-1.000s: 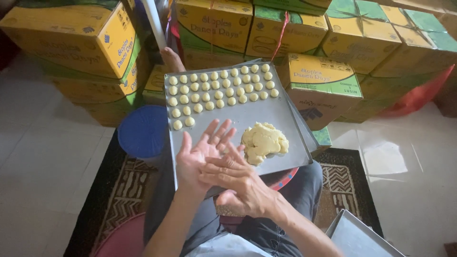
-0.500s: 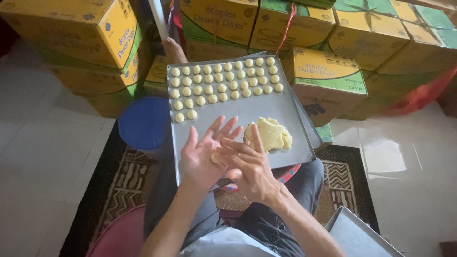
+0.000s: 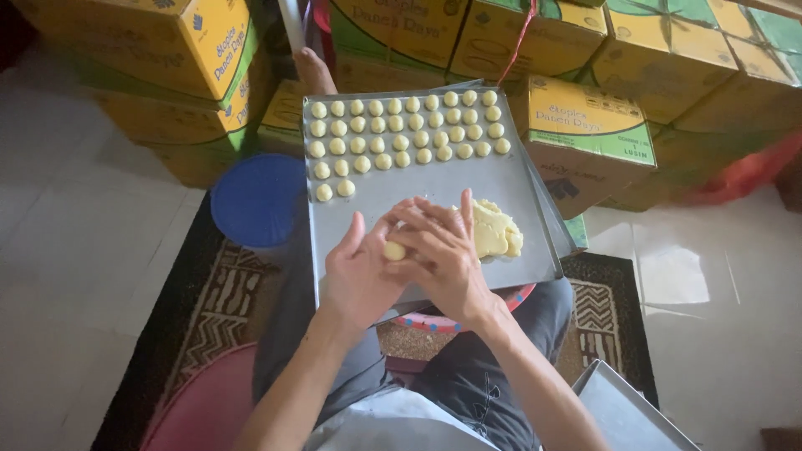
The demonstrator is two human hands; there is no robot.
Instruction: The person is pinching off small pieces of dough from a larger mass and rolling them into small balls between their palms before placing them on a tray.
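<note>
A small ball of pale yellow dough (image 3: 393, 250) sits between my two palms. My left hand (image 3: 357, 271) lies under it, palm up, and my right hand (image 3: 439, 250) presses over it from the right. Both hands hover over the near edge of a grey metal baking tray (image 3: 434, 179). Several rows of small dough balls (image 3: 401, 134) fill the tray's far half. A lump of the same dough (image 3: 494, 230) rests on the tray just right of my right hand.
Yellow and green cardboard boxes (image 3: 585, 125) are stacked behind and beside the tray. A blue round lid (image 3: 257, 199) lies left of it. A second metal tray (image 3: 622, 413) shows at the bottom right. A patterned rug (image 3: 225, 284) lies under my legs.
My flat, spread hands have closed together around a small piece of dough. The view has shifted slightly, bringing the tray lower in the picture.
</note>
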